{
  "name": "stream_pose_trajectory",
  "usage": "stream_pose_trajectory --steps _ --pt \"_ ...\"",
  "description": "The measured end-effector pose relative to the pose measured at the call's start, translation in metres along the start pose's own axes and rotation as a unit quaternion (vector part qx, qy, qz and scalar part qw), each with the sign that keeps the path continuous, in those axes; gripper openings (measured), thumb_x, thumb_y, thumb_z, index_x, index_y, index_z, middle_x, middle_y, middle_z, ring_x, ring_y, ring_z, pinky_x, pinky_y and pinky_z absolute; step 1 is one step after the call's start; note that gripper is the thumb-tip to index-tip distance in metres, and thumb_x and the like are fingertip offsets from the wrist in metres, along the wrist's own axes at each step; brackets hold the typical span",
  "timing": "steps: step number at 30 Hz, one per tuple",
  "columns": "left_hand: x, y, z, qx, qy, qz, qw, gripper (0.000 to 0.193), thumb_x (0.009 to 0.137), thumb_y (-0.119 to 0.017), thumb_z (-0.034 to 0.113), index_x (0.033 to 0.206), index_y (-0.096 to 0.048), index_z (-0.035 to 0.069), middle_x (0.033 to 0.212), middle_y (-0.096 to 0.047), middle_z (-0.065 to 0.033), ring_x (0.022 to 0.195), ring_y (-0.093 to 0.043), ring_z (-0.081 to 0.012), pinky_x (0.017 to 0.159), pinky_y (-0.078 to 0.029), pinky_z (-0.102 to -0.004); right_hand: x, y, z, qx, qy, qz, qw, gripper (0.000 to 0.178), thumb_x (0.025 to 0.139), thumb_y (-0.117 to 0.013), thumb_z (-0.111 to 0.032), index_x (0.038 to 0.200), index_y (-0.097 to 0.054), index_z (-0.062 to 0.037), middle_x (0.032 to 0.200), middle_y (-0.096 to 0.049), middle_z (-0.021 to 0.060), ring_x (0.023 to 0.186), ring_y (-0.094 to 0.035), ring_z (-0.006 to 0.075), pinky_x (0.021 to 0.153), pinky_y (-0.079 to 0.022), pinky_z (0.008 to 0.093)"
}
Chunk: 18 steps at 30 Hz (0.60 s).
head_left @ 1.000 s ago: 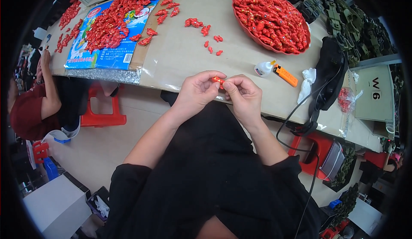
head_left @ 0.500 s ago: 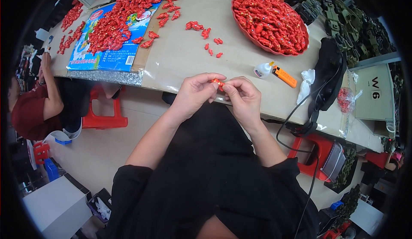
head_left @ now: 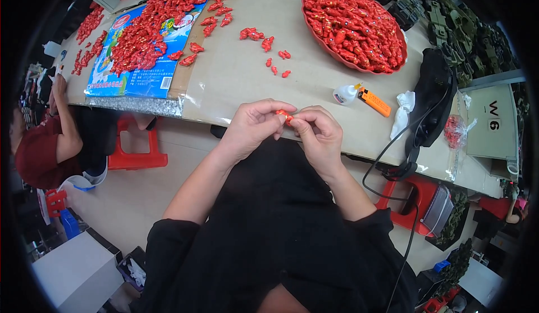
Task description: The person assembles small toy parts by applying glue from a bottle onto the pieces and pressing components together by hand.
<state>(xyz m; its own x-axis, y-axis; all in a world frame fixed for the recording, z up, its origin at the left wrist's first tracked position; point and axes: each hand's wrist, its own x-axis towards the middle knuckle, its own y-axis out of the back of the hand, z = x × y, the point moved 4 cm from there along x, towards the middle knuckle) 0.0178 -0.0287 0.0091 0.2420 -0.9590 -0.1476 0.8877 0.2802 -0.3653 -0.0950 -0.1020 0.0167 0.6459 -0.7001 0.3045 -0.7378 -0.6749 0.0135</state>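
Note:
Both my hands meet just over the table's near edge, pinching one small red figurine (head_left: pixel 285 115) with gold marks. My left hand (head_left: pixel 250 127) grips it between thumb and forefinger. From the other side my right hand (head_left: pixel 322 132) holds it with thumb and curled fingers. The fingertips hide much of the piece. Ahead on the table (head_left: pixel 236 77) lie several similar loose red pieces (head_left: pixel 267 44). A red bowl (head_left: pixel 308 27) heaped with such pieces stands beyond my right hand. Nearer to that hand are a small white bottle (head_left: pixel 343 95) with a yellowish tip and an orange, dark-ended stick-like object (head_left: pixel 375 103).
More red pieces cover a blue printed cardboard sheet (head_left: pixel 106 82) at the left. Right of the bottle lie a white crumpled tissue (head_left: pixel 402 115) and a black bag (head_left: pixel 431 94) with a cable. Red stools (head_left: pixel 137 158) stand below; another person (head_left: pixel 42 150) sits far left.
The head view has shifted slightly. Both hands still hold the red figurine at nearly the same place, with a small change in how it lies between the fingers.

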Motion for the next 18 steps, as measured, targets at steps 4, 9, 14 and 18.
stream_pose_trajectory --steps 4,9,14,18 --pt "-0.0003 0.0001 0.0003 0.011 -0.006 0.000 1.000 0.019 0.082 -0.047 -0.001 0.098 -0.057 -0.005 0.079 -0.053 -0.0050 0.062 -0.049 -0.0094 0.056 -0.042 -0.0205 0.0011 0.0004 -0.0010 -0.020 -0.016 -0.004 1.000 0.001 0.076 -0.058 0.001 0.077 -0.058 0.0019 0.074 -0.055 0.0074 0.067 -0.054 0.0133 0.059 -0.044 0.0228" --pt "-0.0007 -0.0016 0.0025 0.019 -0.024 0.008 1.000 0.017 0.082 -0.050 0.004 0.096 -0.059 -0.001 0.074 -0.054 -0.0005 0.060 -0.047 -0.0044 0.055 -0.040 -0.0169 0.0013 0.0009 -0.0008 -0.039 0.013 -0.011 0.999 0.001 0.076 -0.058 0.001 0.077 -0.057 0.0018 0.075 -0.055 0.0066 0.065 -0.052 0.0113 0.057 -0.042 0.0214" --pt "-0.0007 -0.0001 0.0004 0.003 -0.010 0.003 1.000 0.019 0.081 -0.047 -0.002 0.097 -0.057 -0.004 0.079 -0.052 -0.0049 0.062 -0.049 -0.0095 0.057 -0.043 -0.0208 0.0010 0.0007 -0.0027 -0.047 0.030 -0.018 0.998 0.002 0.077 -0.058 0.001 0.078 -0.056 0.0019 0.076 -0.054 0.0061 0.062 -0.050 0.0088 0.054 -0.041 0.0195" --pt "-0.0011 0.0005 0.0004 -0.006 -0.007 0.005 1.000 0.019 0.081 -0.047 -0.002 0.097 -0.057 -0.004 0.079 -0.053 -0.0052 0.062 -0.050 -0.0098 0.057 -0.043 -0.0211 -0.0003 0.0009 -0.0016 -0.043 0.023 -0.017 0.999 0.002 0.077 -0.057 0.001 0.079 -0.056 0.0019 0.077 -0.054 0.0066 0.062 -0.050 0.0091 0.055 -0.042 0.0197"
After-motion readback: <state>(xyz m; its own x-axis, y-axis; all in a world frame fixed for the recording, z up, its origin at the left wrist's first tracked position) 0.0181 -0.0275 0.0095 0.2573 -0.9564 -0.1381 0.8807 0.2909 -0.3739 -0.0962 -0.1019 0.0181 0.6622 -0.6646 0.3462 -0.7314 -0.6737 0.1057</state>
